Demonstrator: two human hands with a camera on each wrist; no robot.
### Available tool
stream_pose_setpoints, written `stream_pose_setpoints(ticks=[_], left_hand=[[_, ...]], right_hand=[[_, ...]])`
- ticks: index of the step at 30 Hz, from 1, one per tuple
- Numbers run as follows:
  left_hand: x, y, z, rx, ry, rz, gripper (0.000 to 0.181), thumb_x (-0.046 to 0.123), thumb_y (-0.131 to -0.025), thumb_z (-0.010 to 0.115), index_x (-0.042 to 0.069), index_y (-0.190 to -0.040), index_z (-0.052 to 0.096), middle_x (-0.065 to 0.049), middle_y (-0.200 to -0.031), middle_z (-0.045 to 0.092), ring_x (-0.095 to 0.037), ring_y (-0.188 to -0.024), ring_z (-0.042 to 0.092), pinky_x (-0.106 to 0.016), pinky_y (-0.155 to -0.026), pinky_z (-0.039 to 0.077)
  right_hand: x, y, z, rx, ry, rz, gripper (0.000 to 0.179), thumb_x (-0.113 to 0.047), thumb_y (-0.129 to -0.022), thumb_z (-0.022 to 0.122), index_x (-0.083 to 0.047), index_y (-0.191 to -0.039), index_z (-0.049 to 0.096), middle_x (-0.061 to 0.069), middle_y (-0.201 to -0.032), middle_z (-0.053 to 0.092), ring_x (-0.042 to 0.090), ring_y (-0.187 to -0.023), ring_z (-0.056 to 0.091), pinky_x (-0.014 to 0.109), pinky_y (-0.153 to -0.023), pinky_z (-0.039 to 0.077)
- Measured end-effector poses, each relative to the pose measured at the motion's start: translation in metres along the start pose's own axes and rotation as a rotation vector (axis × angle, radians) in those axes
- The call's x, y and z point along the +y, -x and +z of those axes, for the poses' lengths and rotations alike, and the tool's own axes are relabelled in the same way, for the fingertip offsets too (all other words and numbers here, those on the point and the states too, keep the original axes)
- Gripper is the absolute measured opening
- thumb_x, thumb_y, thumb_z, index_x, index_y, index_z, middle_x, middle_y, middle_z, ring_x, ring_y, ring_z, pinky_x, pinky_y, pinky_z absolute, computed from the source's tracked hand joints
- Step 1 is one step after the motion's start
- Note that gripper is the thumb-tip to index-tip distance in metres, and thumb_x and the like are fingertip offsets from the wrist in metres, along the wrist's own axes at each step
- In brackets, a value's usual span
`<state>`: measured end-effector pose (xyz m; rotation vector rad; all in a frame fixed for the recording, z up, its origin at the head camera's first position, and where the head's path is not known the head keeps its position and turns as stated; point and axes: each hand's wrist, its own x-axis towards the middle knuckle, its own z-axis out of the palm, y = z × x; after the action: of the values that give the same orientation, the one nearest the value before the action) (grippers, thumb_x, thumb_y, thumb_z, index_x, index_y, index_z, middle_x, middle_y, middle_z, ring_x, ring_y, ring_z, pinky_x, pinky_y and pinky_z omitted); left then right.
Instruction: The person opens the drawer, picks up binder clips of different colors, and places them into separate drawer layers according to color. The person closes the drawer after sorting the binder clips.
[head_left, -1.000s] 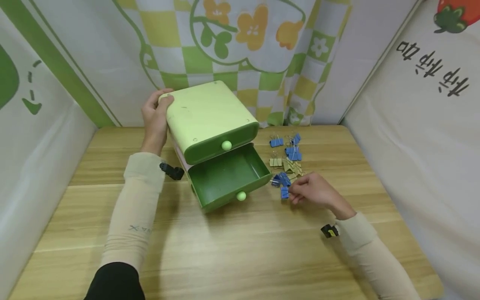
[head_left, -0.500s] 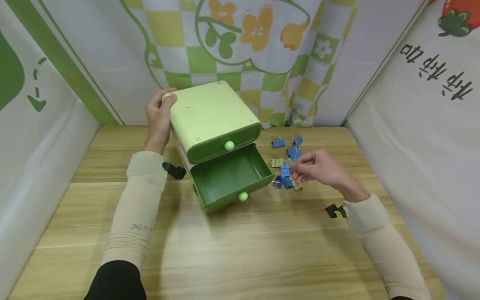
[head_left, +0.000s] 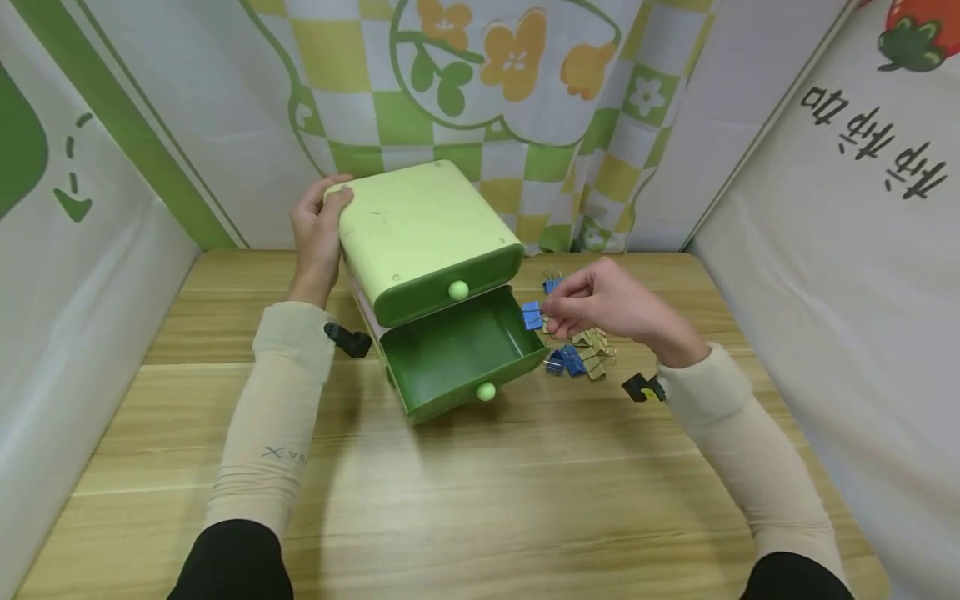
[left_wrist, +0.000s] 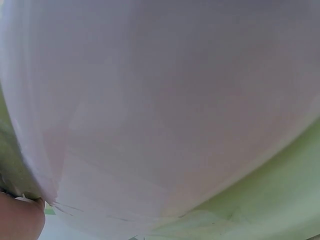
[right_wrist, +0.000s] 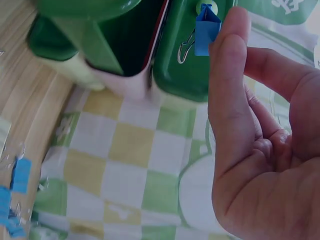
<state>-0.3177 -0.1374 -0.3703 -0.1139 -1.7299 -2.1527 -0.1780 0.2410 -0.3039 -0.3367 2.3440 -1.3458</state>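
Observation:
A light green drawer box [head_left: 427, 221] stands tilted back, its top drawer shut and a dark green drawer [head_left: 457, 354] below pulled out. My left hand [head_left: 315, 237] grips the box's back left corner, thumb on top. The pale pinkish side wall [left_wrist: 150, 110] fills the left wrist view. With thumb and forefinger, my right hand [head_left: 615, 304] pinches a blue binder clip [head_left: 532, 316], which overlaps the open drawer's right edge. In the right wrist view that clip [right_wrist: 207, 37] hangs from the fingertips, its wire handle sticking out.
On the wooden table [head_left: 480, 500], right of the drawer, lie several yellow binder clips [head_left: 595, 343] and blue binder clips [head_left: 572, 360]. Another blue clip [head_left: 552, 286] lies farther back, partly behind the right hand. A checked curtain [head_left: 495, 179] hangs behind the box.
My right hand has lifted the blue binder clip from the pile and carried it up and left to the open drawer's edge. The left hand keeps its grip on the box.

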Motion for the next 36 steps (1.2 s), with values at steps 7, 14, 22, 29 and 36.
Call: stream_pose_setpoints(ticks=[7,14,22,29,36], left_hand=[[0.001,0.001,0.000,-0.003,-0.006,0.001,0.034,0.022,-0.100,0.067,0.003,-0.128,0.073,0.001,-0.124,0.066,-0.010,-0.092,0.062,-0.021,-0.076,0.052],[0.001,0.002,-0.001,-0.003,-0.012,-0.011,0.033,0.023,-0.100,0.067,0.005,-0.127,0.074,0.002,-0.124,0.066,-0.010,-0.092,0.061,-0.020,-0.076,0.052],[0.002,0.001,-0.001,-0.005,-0.022,-0.001,0.034,0.023,-0.100,0.067,0.004,-0.128,0.074,0.002,-0.123,0.066,-0.009,-0.091,0.061,-0.020,-0.074,0.052],[0.001,0.001,-0.002,0.002,-0.024,-0.006,0.032,0.023,-0.100,0.068,0.007,-0.126,0.075,0.002,-0.123,0.066,-0.010,-0.092,0.061,-0.020,-0.076,0.052],[0.001,0.000,-0.001,-0.004,-0.013,-0.001,0.031,0.022,-0.100,0.067,0.006,-0.125,0.075,0.002,-0.121,0.067,-0.010,-0.092,0.060,-0.021,-0.078,0.052]], right_hand=[[-0.012,-0.020,0.023,-0.081,0.030,-0.032,0.017,-0.010,-0.102,0.068,0.002,-0.106,0.080,0.015,-0.090,0.079,0.020,-0.076,0.077,0.039,-0.079,0.066],[-0.015,-0.040,0.054,-0.178,0.048,-0.051,0.020,-0.006,-0.105,0.061,0.002,-0.109,0.079,0.013,-0.089,0.079,0.020,-0.078,0.078,0.047,-0.084,0.066],[-0.020,-0.063,0.088,-0.251,0.096,-0.060,0.019,-0.003,-0.105,0.061,0.002,-0.109,0.079,0.012,-0.088,0.080,0.017,-0.075,0.078,0.036,-0.077,0.066],[-0.019,-0.075,0.112,-0.315,0.110,-0.058,0.017,-0.002,-0.104,0.063,0.003,-0.104,0.079,0.012,-0.088,0.080,0.017,-0.075,0.077,0.033,-0.076,0.066],[-0.018,-0.080,0.128,-0.337,0.203,-0.062,0.016,-0.004,-0.102,0.067,-0.002,-0.096,0.082,0.005,-0.083,0.081,0.016,-0.074,0.078,0.030,-0.074,0.065]])
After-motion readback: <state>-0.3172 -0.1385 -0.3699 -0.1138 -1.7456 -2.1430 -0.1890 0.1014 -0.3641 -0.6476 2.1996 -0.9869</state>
